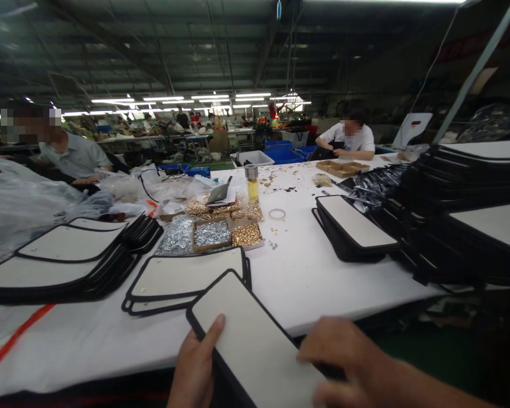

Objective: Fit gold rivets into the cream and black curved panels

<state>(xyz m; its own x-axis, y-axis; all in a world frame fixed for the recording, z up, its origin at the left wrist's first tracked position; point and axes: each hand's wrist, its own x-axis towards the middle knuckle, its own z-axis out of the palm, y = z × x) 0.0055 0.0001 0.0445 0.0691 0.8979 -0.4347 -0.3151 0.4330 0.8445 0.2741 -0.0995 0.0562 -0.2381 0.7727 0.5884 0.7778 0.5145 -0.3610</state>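
Note:
A pale panel with black edging (255,334) is tilted up in front of me, over the table's near edge. My left hand (198,362) grips its left side, thumb lying on the pale face and fingers behind. At the panel's right side is my right hand (348,357), blurred by motion, its fingers curled around its near edge; a dark bit shows between fingers and thumb, too smeared to name. Just beyond the held panel lies a small stack of similar panels (191,272) on the white table (289,283), a small metal fitting near one corner.
Taller panel stacks stand left (68,243) and right (357,221), with dark piled pieces (442,238) farther right. Silver fittings (212,233), gold fittings (246,234) and a jar with yellow contents (252,184) sit mid-table. Co-workers (352,139) are at the far side and left.

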